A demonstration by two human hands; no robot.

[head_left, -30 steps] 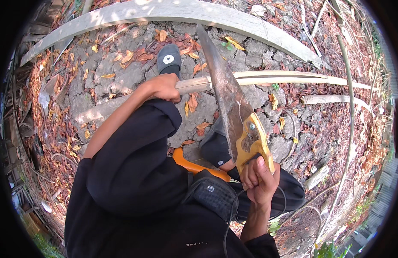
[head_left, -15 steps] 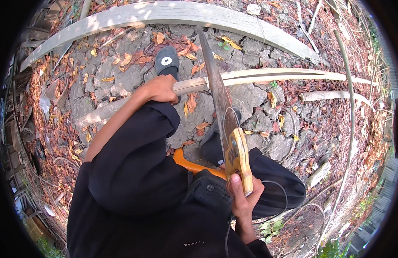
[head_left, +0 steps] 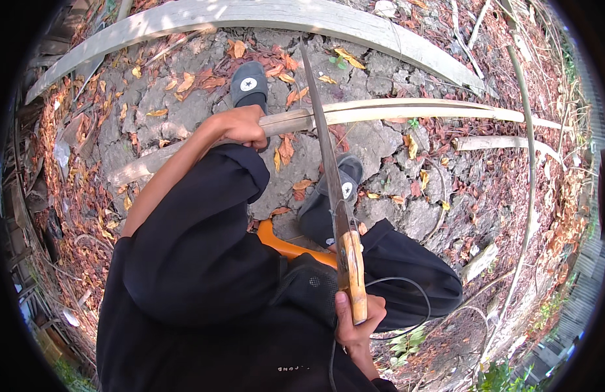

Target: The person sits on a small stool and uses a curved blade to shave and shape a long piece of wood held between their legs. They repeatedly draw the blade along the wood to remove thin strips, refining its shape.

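While saw sits across pole, few notes. Right hand wrapped tight round wooden handle at 6 o'clock, blade running up toward 12. Left hand clamped on pole just at 9 o'clock of blade, pinning it to cracked ground. Shoe sits just beyond, at 12 of left hand. My take: keep blade square to pole, long light strokes, fingers clear of teeth, lean weight on left so pole won't roll.

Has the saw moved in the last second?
Yes. The saw has turned edge-on, and its handle, in the right hand, has drawn back toward the body, away from the bamboo pole gripped by the left hand.
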